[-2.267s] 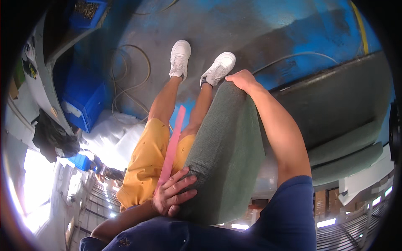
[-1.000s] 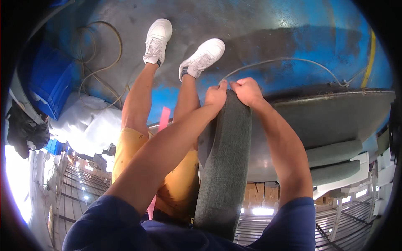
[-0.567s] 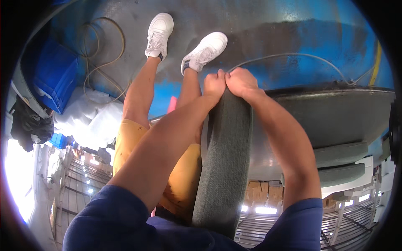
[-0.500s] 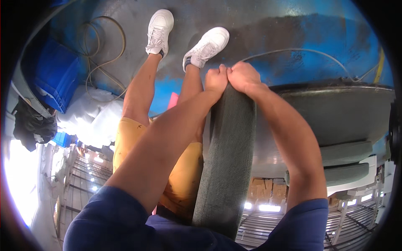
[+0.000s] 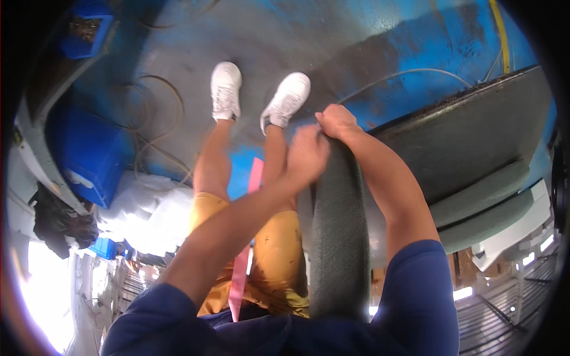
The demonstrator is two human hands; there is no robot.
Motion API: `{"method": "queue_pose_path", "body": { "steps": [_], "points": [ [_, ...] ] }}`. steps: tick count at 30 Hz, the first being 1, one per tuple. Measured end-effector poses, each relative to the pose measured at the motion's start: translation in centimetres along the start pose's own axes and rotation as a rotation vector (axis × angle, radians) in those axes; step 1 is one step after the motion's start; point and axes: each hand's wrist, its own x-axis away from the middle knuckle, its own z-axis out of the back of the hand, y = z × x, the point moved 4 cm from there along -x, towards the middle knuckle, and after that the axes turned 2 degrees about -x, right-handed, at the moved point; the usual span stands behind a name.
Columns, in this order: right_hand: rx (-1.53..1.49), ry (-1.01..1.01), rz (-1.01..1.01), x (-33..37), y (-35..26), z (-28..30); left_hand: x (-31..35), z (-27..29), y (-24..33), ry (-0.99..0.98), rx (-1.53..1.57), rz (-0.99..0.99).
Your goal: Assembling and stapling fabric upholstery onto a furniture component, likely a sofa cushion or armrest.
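A long grey fabric-covered cushion [image 5: 338, 237] stretches away from my body, its near end against my chest. At its far end my right hand [image 5: 338, 120] is closed on the fabric edge. My left hand [image 5: 309, 154] is beside the left corner of that same end. Motion smears its fingers, which look curled, and whether they hold the fabric does not show. A pink strip [image 5: 240, 267] hangs by my legs, left of the cushion.
On the right is a dark-edged table [image 5: 469, 142] with more grey padded pieces [image 5: 493, 207]. Blue crates [image 5: 92, 154], white plastic sheeting [image 5: 148, 207] and black cloth [image 5: 62, 222] are on the left. Hoses [image 5: 178, 107] lie on the blue-grey floor near my shoes.
My left hand has moved toward me and down from the cushion's far corner, apart from the right hand. The right hand keeps its hold. My view has shifted, showing more of the pink strip.
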Motion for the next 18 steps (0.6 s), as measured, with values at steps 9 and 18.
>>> {"method": "queue_pose_path", "body": {
  "steps": [9, 18],
  "points": [
    [-0.707, 0.593, 0.281, 10.3, 3.2, 3.1, 12.3, 12.8, 11.6, -0.793, 0.131, -0.196],
    [-1.033, 0.929, -0.108, 49.3, 14.1, -7.3, 19.2, 21.4, 20.5, -1.011, 0.075, -0.517]
  ]
}}
